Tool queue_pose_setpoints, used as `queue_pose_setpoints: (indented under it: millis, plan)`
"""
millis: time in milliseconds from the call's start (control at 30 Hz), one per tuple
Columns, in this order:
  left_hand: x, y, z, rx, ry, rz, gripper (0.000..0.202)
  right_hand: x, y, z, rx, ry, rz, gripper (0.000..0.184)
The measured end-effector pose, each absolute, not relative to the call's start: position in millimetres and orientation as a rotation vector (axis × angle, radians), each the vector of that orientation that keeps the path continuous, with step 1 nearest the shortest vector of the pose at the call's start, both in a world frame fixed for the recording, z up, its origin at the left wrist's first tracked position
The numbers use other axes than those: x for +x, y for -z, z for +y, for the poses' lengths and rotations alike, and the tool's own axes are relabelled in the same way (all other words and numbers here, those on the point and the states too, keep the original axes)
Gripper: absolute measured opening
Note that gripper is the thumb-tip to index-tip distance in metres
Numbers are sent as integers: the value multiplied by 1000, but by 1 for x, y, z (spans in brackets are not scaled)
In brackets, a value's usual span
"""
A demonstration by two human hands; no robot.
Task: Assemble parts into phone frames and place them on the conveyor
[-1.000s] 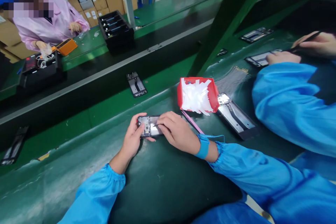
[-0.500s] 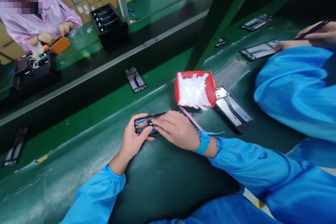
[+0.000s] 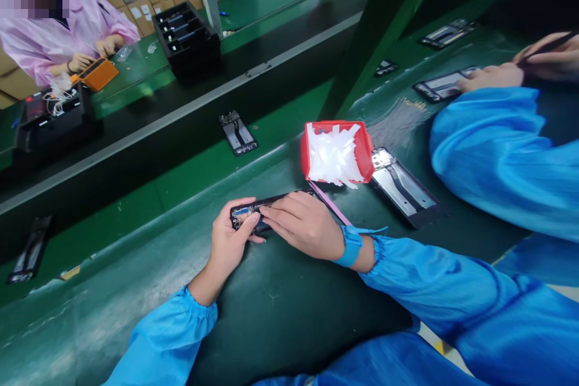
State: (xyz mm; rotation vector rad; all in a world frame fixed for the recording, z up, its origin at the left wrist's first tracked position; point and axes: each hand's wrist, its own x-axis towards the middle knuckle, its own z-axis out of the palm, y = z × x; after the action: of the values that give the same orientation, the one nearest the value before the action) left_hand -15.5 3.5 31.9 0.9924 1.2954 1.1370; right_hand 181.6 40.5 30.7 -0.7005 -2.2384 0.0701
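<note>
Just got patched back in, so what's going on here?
The left hand holds an opened phone by one end, while the right hand, fingers bunched, is over its middle; whether it pinches a tool is unclear. Beyond sits a red bin of white strips, with a second phone close beside it. At the right, a co-worker's hand is at another phone.

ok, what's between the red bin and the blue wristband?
Head view: a thin pink strip on the green tabletop, slanting from the red bin toward the blue wristband.
</note>
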Motion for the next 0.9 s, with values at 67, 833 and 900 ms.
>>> queue_pose_setpoints:
  millis: [67,833,900]
  plan:
    - [-16,-32,4,978,-1135,1303,47,181,-31,40,-705,-64,-2241,23]
    - [-67,-26,39,1088,-1236,1385,50,176,-21,57,-1021,-452,-1933,44]
    - [-64,-25,36,1113,-1226,1380,50,177,-17,61,-1037,-531,-1940,44]
